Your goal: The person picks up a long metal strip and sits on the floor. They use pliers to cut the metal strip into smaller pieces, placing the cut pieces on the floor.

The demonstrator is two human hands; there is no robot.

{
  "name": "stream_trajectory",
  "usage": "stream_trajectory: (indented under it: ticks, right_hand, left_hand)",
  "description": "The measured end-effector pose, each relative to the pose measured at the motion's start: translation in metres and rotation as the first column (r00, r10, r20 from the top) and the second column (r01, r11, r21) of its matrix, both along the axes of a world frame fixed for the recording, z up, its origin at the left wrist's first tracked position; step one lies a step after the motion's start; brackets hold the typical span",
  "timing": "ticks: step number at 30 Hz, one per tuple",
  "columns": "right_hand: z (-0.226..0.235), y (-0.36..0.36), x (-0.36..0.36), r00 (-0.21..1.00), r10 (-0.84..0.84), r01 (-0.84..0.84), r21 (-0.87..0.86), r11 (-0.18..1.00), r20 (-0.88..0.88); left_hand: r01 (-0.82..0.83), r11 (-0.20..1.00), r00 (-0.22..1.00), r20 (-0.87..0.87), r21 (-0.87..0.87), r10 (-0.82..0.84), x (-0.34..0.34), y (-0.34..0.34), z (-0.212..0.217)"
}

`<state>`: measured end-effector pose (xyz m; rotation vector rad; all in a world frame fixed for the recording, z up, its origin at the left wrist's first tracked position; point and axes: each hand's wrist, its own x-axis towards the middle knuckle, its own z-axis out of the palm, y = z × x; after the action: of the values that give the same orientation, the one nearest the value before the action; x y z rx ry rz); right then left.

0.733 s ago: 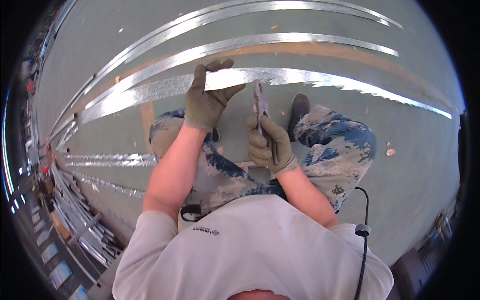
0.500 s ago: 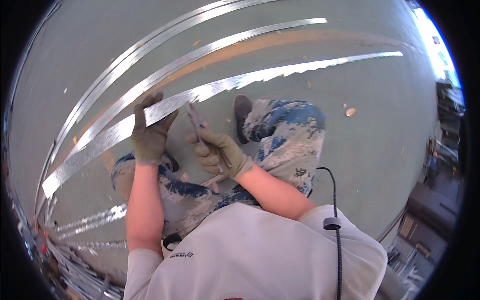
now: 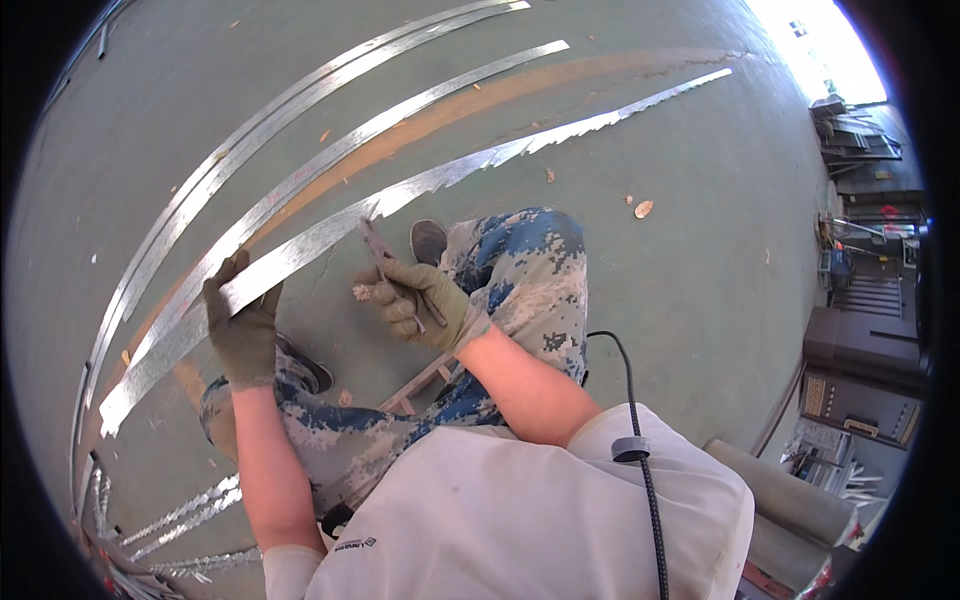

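The long metal strip [image 3: 330, 235] lies on the green floor [image 3: 650, 300], its length running from lower left up to the upper right. The gloved left hand [image 3: 243, 325] is clamped around it near the lower end. Just right, the gloved right hand [image 3: 420, 300] grips what looks like snips [image 3: 385, 255], blades pointing up at the strip's notched edge, wrist bent.

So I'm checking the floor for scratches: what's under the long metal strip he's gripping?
Under the metal strip lies green floor with an orange stripe. The left hand covers one stretch; the floor directly beneath is hidden.
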<state>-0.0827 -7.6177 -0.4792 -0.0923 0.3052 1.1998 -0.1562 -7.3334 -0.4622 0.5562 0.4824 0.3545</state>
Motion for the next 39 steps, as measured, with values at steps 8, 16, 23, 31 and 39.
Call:
stream_trajectory:
  ticks: [8,16,23,31,39]
  right_hand:
    - [-0.012,0.016,-0.014,0.996,-0.062,0.067,-0.079,0.995,0.059]
    - [0.001,0.017,-0.045,0.939,0.239,-0.125,-0.405,0.906,0.246]
    - [-0.004,0.038,-0.06,0.777,0.524,-0.127,-0.728,0.674,0.349]
    - [-0.006,0.042,-0.054,0.71,0.557,-0.04,-0.764,0.644,0.431]
    - [-0.003,0.046,-0.048,0.672,0.601,-0.004,-0.809,0.588,0.433]
  left_hand:
    - [0.054,0.995,0.997,-0.05,0.079,-0.051,0.007,-0.015,-0.008]
    - [-0.006,0.997,0.993,-0.114,0.082,0.015,0.008,-0.017,0.002]
    - [0.024,0.997,0.994,-0.109,0.079,-0.016,0.008,-0.018,0.002]
    - [0.009,0.998,0.994,-0.109,0.064,-0.002,0.008,-0.02,0.004]
    - [0.022,0.998,0.997,-0.077,0.052,-0.018,0.006,-0.017,-0.002]
